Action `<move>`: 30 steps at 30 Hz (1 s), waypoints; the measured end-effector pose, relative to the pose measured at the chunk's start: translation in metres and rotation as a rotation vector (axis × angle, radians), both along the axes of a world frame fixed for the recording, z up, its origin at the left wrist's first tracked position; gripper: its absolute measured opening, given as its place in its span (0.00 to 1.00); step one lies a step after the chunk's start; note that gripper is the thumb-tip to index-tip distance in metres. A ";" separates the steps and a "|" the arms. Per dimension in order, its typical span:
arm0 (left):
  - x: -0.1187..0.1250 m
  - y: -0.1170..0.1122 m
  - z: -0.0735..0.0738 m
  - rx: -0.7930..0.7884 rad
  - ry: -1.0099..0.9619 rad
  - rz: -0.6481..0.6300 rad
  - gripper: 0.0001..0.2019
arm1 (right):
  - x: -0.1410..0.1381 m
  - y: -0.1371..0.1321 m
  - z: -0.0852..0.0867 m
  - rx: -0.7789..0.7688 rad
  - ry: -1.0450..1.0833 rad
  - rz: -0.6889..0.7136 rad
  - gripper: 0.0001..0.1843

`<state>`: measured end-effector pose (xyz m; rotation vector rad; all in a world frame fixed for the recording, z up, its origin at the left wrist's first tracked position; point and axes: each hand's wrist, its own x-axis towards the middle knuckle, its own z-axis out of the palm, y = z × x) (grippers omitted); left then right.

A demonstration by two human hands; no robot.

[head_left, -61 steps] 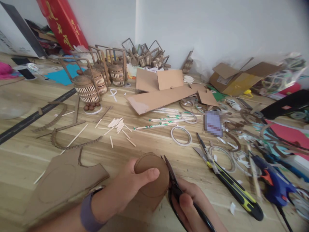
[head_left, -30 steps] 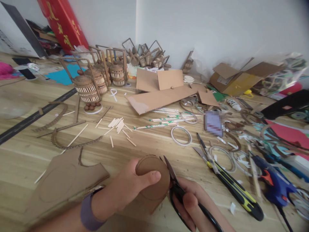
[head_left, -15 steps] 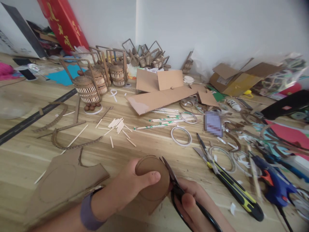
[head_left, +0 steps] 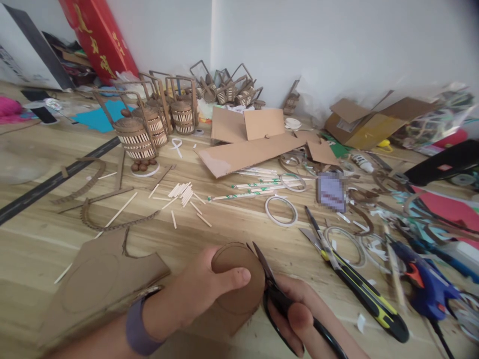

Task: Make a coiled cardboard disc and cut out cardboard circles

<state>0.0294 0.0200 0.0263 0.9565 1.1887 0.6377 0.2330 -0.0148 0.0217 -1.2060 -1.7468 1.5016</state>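
My left hand (head_left: pixel 202 291) pinches a brown cardboard disc (head_left: pixel 239 279) near the bottom middle, thumb on top of it. My right hand (head_left: pixel 303 319) grips black scissors (head_left: pixel 273 289), whose blades lie along the disc's right edge. A leftover flap of cardboard hangs below the disc. A purple band sits on my left wrist.
A cardboard sheet (head_left: pixel 97 284) with a drawn circle lies at the left. A yellow-black utility knife (head_left: pixel 359 286), a blue glue gun (head_left: pixel 422 284), tape rings (head_left: pixel 280 210), loose wooden sticks (head_left: pixel 181 194), small woven baskets (head_left: pixel 136 137) and flat cardboard (head_left: pixel 247 149) crowd the wooden floor.
The scissor blades have worked slightly along the disc's right edge, and my right hand has shifted a little. The disc and my left hand stay nearly still.
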 end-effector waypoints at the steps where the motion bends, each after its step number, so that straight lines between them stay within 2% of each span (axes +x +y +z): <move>1: 0.000 0.000 0.000 0.002 0.011 -0.001 0.19 | 0.001 0.000 -0.001 0.001 -0.004 0.003 0.43; 6: -0.002 0.000 -0.004 0.000 0.072 -0.014 0.24 | 0.007 -0.003 -0.008 -0.007 -0.057 -0.021 0.42; 15: -0.004 0.001 -0.005 -0.022 0.121 -0.044 0.29 | 0.007 0.002 -0.009 -0.126 0.039 0.063 0.42; 20: -0.003 0.002 -0.002 -0.025 0.109 -0.026 0.30 | 0.007 -0.001 -0.016 -0.111 0.042 0.001 0.40; 24: 0.000 0.003 -0.003 -0.054 -0.037 0.027 0.28 | 0.007 -0.001 -0.015 -0.126 0.024 0.012 0.40; 30: 0.005 0.007 -0.012 -0.129 -0.348 0.021 0.17 | 0.003 0.004 -0.005 -0.091 -0.004 0.030 0.43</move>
